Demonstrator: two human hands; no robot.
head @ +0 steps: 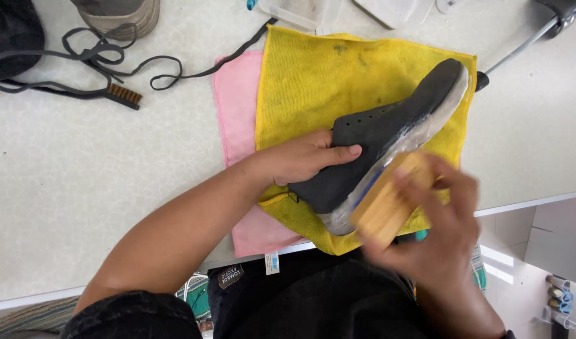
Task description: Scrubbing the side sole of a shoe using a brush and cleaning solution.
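Item: dark grey perforated fabric shoe w/ pale rubber sole (pixel 388 135), lying on its side on yellow microfibre cloth (pixel 319 75), toe toward cloth's far right corner, heel at its near edge.

L hand (pixel 307 160): fingers curled shut over shoe's heel end, thumb across the upper, pinning it.

R hand (pixel 442 232): fingers wrapped round light wooden block brush (pixel 388 201), closed grip; brush against sole edge near heel. Hand blurred, so prob. mid-stroke.

Step, as judged: scrubbing sole rim. Next stroke calls for steady hold by L hand and brush kept on the rim, off the upper.

Also, rel. to yellow cloth: pink cloth (pixel 238 107) underneath, showing at left; dark laces (pixel 112 59) and small wire-bristle brush (pixel 121 95) well left on pale speckled surface (pixel 81 188); second shoe, beige (pixel 121 16), far upper left; clear plastic containers (pixel 300 9) just beyond top edge.
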